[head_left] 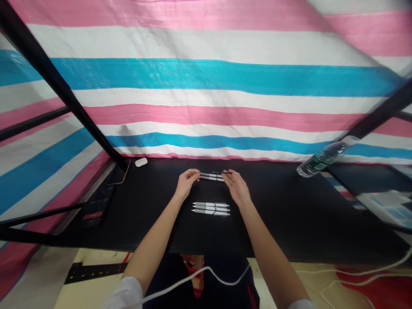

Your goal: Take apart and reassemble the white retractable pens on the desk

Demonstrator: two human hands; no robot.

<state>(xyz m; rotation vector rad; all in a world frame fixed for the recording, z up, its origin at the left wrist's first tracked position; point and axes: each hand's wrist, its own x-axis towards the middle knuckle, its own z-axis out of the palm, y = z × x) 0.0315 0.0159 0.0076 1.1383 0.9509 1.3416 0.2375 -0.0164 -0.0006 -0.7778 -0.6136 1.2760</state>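
Note:
Two or so white and grey pens (212, 176) lie crosswise between my hands near the middle of the black table. My left hand (187, 184) is closed, its thumb and fingertips pinching at the left ends of these pens. At their right ends, my right hand (237, 187) has its fingers bent around them, with a thin dark stick (227, 173) near the fingertips; its kind is too small to tell. Closer to me, a row of several similar pens (210, 209) lies side by side, tips to the left, touched by neither hand.
The black table (141, 219) has a white earbud case (140, 162) at its back left, beside a phone (119, 172). Another dark phone (96, 208) lies by the left frame. A plastic bottle (325, 158) leans at the right. A white cable (193, 277) crosses below.

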